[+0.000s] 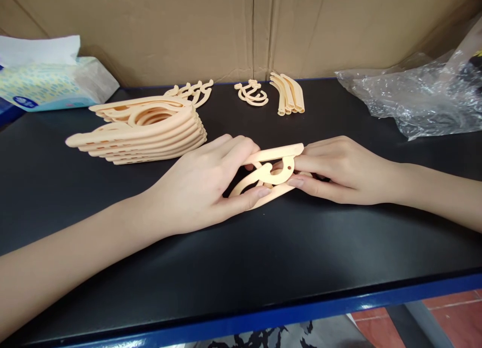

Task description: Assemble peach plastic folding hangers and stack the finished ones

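Between my two hands is a cream plastic folding hanger (276, 175), held just above the black table. My left hand (220, 180) grips its left end, thumb along the lower arm and fingers over the upper one. At the other end, my right hand (335, 172) pinches the hanger near its curved hook, thumb in front. The hanger's far side is partly hidden by my fingers. Left of my hands lies a stack of similar folded hangers (150, 132), with several loose hooks (198, 93) behind it.
More loose hooks (252, 93) and several hanger arms (288, 94) lie at the back of the black table (241, 267). A tissue pack (48, 84) sits back left, a clear plastic bag (406, 94) back right. Cardboard (169, 31) stands behind; a blue edge (263, 318) runs along the front.
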The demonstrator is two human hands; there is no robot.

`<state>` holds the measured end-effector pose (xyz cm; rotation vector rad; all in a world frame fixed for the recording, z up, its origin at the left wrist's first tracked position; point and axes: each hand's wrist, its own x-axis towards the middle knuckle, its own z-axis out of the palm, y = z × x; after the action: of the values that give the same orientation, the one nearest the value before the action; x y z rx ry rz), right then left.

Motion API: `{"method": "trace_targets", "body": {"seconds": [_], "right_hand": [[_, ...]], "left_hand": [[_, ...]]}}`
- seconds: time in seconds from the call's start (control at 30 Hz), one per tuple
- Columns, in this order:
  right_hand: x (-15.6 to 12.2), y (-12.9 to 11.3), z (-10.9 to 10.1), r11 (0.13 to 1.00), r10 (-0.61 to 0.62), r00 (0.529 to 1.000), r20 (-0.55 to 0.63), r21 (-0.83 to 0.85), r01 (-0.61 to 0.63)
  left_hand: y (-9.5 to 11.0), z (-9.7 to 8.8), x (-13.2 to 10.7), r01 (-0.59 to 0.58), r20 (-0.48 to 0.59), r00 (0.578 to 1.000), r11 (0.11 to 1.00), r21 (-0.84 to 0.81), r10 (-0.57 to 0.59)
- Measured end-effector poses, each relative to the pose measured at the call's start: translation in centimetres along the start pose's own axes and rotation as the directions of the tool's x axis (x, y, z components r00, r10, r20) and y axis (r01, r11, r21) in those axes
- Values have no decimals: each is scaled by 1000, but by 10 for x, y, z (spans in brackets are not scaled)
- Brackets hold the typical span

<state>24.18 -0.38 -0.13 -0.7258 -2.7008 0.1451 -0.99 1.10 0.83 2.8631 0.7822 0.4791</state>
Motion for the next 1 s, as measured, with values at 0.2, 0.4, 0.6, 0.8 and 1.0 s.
{"method": "trace_targets", "body": {"seconds": [0.2, 0.4, 0.6, 0.8, 1.0], "right_hand": [[0, 0, 0, 1000, -3, 1000, -5, 7, 3], [-1, 1, 1, 1000, -3, 1000, -8, 5, 3], [-1, 1, 0, 1000, -8, 1000, -9, -3, 8], [-2, 2, 0, 1000, -6, 1000, -2, 5, 6], [-2, 2, 0, 1000, -3, 1000, 6, 4, 3]], "left_hand": [[-1, 1, 1, -4, 9, 1000, 1000, 0, 4], [1, 1, 0, 6, 3, 1000, 1000, 4, -6], [1, 2, 0, 15, -4, 1000, 1000, 17, -15], [-2, 4, -1, -4, -7, 1000, 1000, 11, 4], [-1, 2, -1, -14, -6, 1000, 1000, 20, 14]]}}
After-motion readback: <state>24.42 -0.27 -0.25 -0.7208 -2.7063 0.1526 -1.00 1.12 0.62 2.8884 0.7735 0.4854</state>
